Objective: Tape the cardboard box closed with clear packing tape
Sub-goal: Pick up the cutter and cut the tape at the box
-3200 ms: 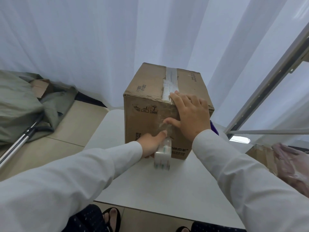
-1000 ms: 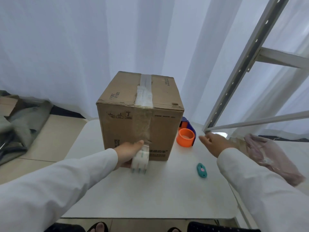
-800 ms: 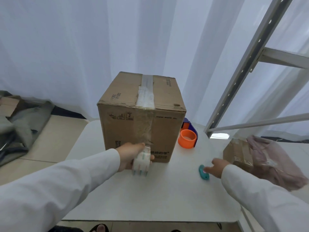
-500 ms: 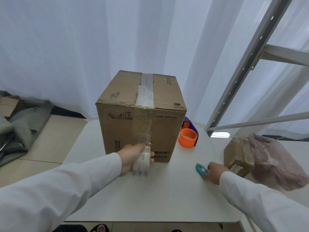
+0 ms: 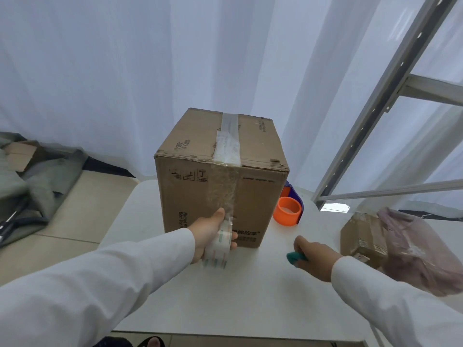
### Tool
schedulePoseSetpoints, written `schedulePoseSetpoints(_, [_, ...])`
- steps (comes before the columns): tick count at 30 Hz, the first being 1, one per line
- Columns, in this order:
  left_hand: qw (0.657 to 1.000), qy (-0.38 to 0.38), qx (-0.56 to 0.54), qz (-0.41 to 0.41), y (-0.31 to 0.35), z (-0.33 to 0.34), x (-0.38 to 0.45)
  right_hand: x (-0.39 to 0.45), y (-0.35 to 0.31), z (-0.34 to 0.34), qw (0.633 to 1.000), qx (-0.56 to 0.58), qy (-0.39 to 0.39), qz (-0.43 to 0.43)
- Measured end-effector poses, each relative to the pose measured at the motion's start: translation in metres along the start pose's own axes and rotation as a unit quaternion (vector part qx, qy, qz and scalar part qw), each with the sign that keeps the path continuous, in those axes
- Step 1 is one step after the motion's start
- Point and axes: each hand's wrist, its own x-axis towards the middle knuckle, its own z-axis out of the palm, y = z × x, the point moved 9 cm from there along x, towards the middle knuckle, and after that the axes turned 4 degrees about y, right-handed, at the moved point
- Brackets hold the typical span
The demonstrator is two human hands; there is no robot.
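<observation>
A brown cardboard box [image 5: 258, 196] stands upright on the white table [image 5: 250, 304]. A strip of clear tape [image 5: 226, 144] runs along its top seam and down the front face. My left hand [image 5: 208, 234] grips the clear tape roll [image 5: 218, 249] low against the box's front, the tape still joined to the strip. My right hand [image 5: 315, 254] is to the right of the box, closed around a small teal cutter [image 5: 294, 257] lifted just off the table.
An orange tape dispenser [image 5: 288, 211] with a blue body sits right of the box. A small taped parcel [image 5: 363, 236] and a pink plastic bag [image 5: 421, 251] lie at the table's right edge. A metal rack [image 5: 375, 101] rises behind; grey cloth [image 5: 30, 186] covers the floor left.
My right hand left the box top, reached right to the teal cutter and closed on it, now drawing it left toward the box. My left hand keeps holding the roll low on the box front.
</observation>
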Motion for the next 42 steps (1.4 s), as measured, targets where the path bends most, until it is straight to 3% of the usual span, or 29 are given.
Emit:
schedulePoseSetpoints(5, [1.0,-0.017,-0.01,-0.003,-0.001,0.001,0.001,-0.032,-0.069,-0.066,0.964,0.222,0.085,-0.118])
schedulePoseSetpoints(8, [1.0,-0.02,-0.017,-0.005,-0.002,0.001,0.001,-0.05,-0.111,-0.092,0.939,0.261,0.115,-0.193])
schedulePoseSetpoints(12, [1.0,-0.02,-0.008,0.004,0.0,0.001,-0.001,-0.053,-0.146,-0.099,0.937,0.209,0.143,-0.24])
schedulePoseSetpoints(18, [1.0,-0.02,-0.023,0.007,0.001,0.002,-0.002,-0.034,-0.159,-0.107,0.949,0.09,0.223,-0.205])
schedulePoseSetpoints(24, [0.999,-0.026,-0.033,0.01,0.0,0.003,0.003,-0.035,-0.18,-0.117,0.925,0.015,0.293,-0.242])
schedulePoseSetpoints(32, [0.996,-0.032,-0.077,0.006,0.003,0.006,0.0,-0.027,-0.207,-0.101,0.907,-0.124,0.309,-0.257])
schedulePoseSetpoints(42, [0.998,-0.005,-0.065,0.018,0.008,0.001,-0.004,-0.023,-0.212,-0.092,0.915,-0.151,0.278,-0.251])
